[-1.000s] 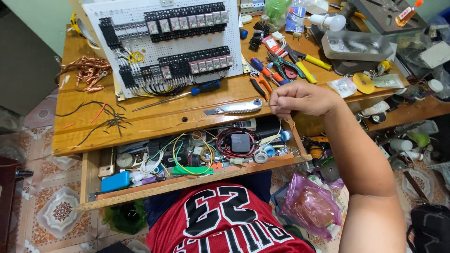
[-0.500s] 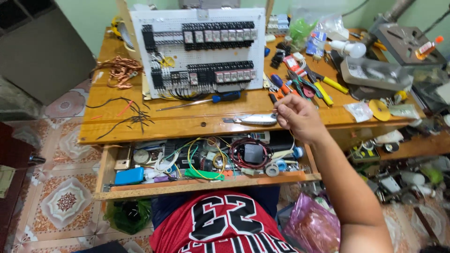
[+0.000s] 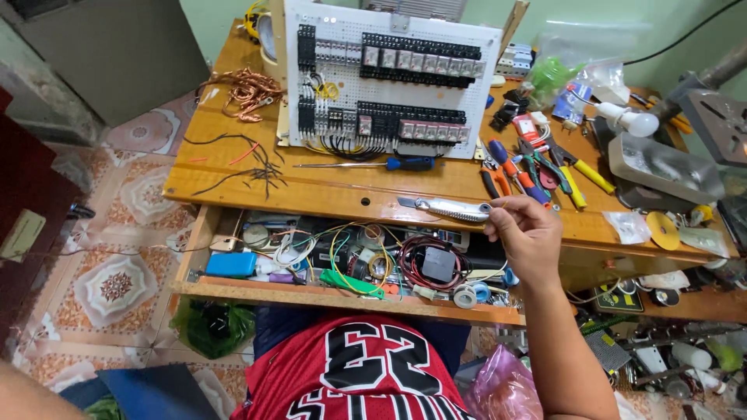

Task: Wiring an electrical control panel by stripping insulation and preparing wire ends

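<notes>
1. The bench (image 3: 233,183), a wooden top, ran across the view; its drawer (image 3: 204,233) stood pulled open under the front edge.
2. A white panel (image 3: 389,78) with rows of black relays leaned upright at the bench's back edge, wires hanging at its lower left.
3. The drawer held a tangle of coloured wires, a blue box (image 3: 231,264) at its left end and tape rolls (image 3: 471,294) near its right end.
4. The right hand (image 3: 525,233) hovered over the bench's front edge, thumb and forefinger pinched together on something too thin to make out, the other fingers curled in.
5. The left hand was out of view.
6. A knife (image 3: 447,208), a silver utility type, lay flat along the front edge, its butt just beside the pinching fingertips; whether they touched it could not be told.
7. A screwdriver (image 3: 373,164) with a blue handle lay parallel to the panel's foot.
8. Pliers (image 3: 537,171) with red and yellow grips were heaped right of the panel.
9. Copper wire (image 3: 249,89) was bundled near the back left corner, black offcuts (image 3: 253,167) nearer the front.
</notes>
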